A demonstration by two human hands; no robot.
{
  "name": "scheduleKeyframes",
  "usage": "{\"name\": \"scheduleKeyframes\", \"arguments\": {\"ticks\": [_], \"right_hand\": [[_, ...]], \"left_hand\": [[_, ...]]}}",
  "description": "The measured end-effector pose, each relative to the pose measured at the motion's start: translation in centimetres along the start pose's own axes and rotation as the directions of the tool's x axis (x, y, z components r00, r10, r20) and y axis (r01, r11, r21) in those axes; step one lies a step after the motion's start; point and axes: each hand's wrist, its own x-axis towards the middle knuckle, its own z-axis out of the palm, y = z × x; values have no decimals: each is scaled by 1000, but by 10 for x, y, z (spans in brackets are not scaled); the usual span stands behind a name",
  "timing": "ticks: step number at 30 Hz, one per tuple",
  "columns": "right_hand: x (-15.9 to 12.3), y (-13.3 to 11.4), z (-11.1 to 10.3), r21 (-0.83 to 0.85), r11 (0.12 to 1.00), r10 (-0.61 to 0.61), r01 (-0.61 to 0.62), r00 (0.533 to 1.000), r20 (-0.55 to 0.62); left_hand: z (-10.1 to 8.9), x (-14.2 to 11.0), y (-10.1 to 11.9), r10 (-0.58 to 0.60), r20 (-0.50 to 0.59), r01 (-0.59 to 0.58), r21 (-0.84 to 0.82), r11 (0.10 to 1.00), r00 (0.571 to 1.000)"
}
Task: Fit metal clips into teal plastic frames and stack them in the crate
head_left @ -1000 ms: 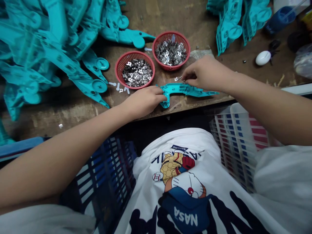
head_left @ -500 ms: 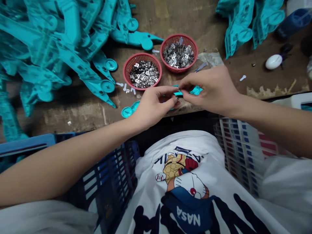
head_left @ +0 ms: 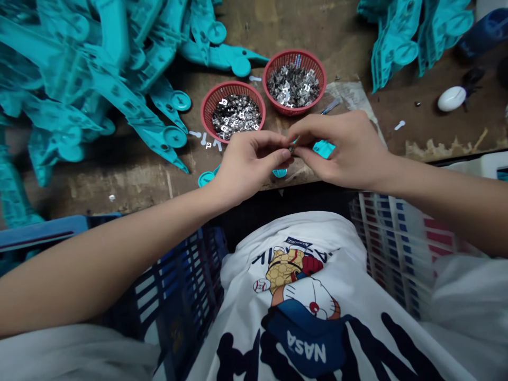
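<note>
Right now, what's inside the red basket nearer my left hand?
The red basket holds a heap of small, shiny metal pieces. Only the top layer shows; whatever lies beneath is covered.

On a workbench (head_left: pixel 130 182), 2 baskets (head_left: pixel 233 84) of metal pieces (head_left: pixel 293 87) sit adjacent between a molded-part heap (head_left: pixel 115 95), left, and a molded-part group (head_left: pixel 400 37), right; crates (head_left: pixel 391 238) flank below.

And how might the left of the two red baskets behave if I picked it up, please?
The left red basket would probably feel heavy for its size, being well filled with small metal pieces. Its thin, slotted wall might flex slightly. The loose pieces could slide if it tilted.
</note>
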Motion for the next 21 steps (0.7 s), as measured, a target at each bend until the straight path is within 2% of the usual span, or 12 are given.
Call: {"name": "scheduleKeyframes", "arguments": {"ticks": [8, 11, 13, 16, 21], "right_hand": [[10, 13, -1, 329, 944, 12, -32, 998, 63], [16, 26, 3, 458, 889, -64, 17, 994, 85], [20, 36, 6, 522, 848, -139, 90, 989, 55], [24, 45, 6, 543, 822, -204, 173, 979, -3], [23, 42, 0, 502, 852, -157, 148, 987, -24]], "left_hand": [[-2, 0, 2, -10, 48, 9, 25, 1000, 999], [1, -1, 4, -39, 54, 39, -6, 999, 998], [3, 0, 5, -80, 40, 82, -47, 996, 996], [4, 3, 9, -145, 25, 147, -120, 982, 989], [5, 4, 14, -166, 0, 164, -148, 975, 986]]}}
